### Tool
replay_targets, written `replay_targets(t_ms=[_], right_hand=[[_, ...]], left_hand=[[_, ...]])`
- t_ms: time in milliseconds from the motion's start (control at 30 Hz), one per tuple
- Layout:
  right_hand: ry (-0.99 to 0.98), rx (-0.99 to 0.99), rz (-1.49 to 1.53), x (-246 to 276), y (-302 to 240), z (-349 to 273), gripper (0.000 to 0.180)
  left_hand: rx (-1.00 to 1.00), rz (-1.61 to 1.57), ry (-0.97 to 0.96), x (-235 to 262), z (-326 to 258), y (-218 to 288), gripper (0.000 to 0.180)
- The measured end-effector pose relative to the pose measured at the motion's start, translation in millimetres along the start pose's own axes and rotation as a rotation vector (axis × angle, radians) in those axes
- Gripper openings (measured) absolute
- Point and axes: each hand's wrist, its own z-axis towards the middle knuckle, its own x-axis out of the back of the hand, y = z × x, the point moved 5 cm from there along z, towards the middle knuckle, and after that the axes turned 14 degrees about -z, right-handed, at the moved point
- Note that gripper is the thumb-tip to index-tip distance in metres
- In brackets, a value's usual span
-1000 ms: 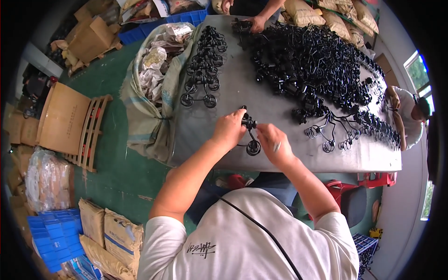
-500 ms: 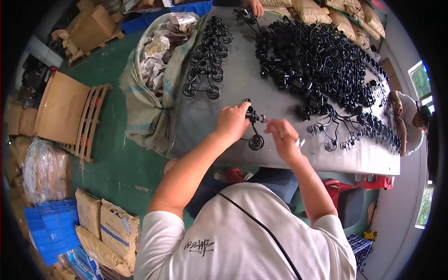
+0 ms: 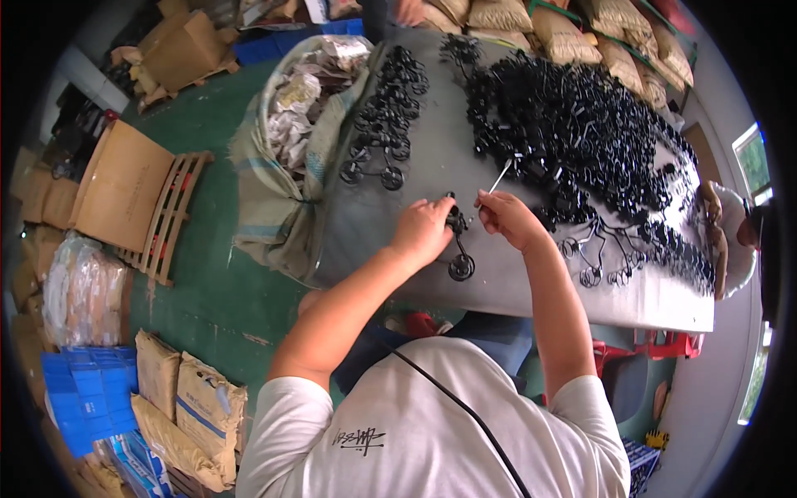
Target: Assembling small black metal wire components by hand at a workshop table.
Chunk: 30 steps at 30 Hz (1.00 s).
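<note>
My left hand [image 3: 422,231] is closed round the upper end of a black metal bracket [image 3: 462,264] at the table's near side. A ring-shaped lower end of the bracket shows below the fingers; the rest is partly hidden. Just to the right, my right hand [image 3: 508,217] pinches a slim silver wrench [image 3: 499,178], which slants up and away from the fingers. The wrench's lower end is close to the bracket; whether it touches cannot be made out. A line of similar black brackets [image 3: 390,133] lies beyond my left hand.
A large heap of black metal parts [image 3: 573,124] covers the right of the grey table [image 3: 365,257]. An open woven sack [image 3: 274,207] stands against its left edge. Another person [image 3: 735,241] is at the right end, and a blurred hand [image 3: 408,12] shows at the far edge.
My right hand has turned, and the wrench now points up and away. The far person's hand has left the black parts. The whole view has shifted slightly.
</note>
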Motion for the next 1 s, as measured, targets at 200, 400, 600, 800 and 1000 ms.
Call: replay_targets(t_ms=[200, 400, 600, 800, 1000], right_hand=[[0.627, 0.129, -0.725, 53.4, 33.9, 11.1, 0.038], [0.754, 0.413, -1.019, 7.7, 53.5, -35.1, 0.064], [0.751, 0.460, -0.880, 5.6, 44.6, -49.8, 0.048], [0.753, 0.462, -0.996, 5.1, 41.0, -45.1, 0.035], [0.742, 0.479, -0.941, 4.0, 43.6, -52.5, 0.033]], left_hand=[[0.148, 0.109, 0.097, 1.9, -8.3, 16.0, 0.049], [0.293, -0.071, 0.155, 4.7, -25.9, -13.6, 0.037], [0.393, -0.245, 0.300, 130.8, -37.2, 10.4, 0.026], [0.574, -0.149, 0.240, 171.8, -9.1, -34.9, 0.030], [0.513, 0.054, 0.290, 147.5, 15.5, -83.9, 0.035]])
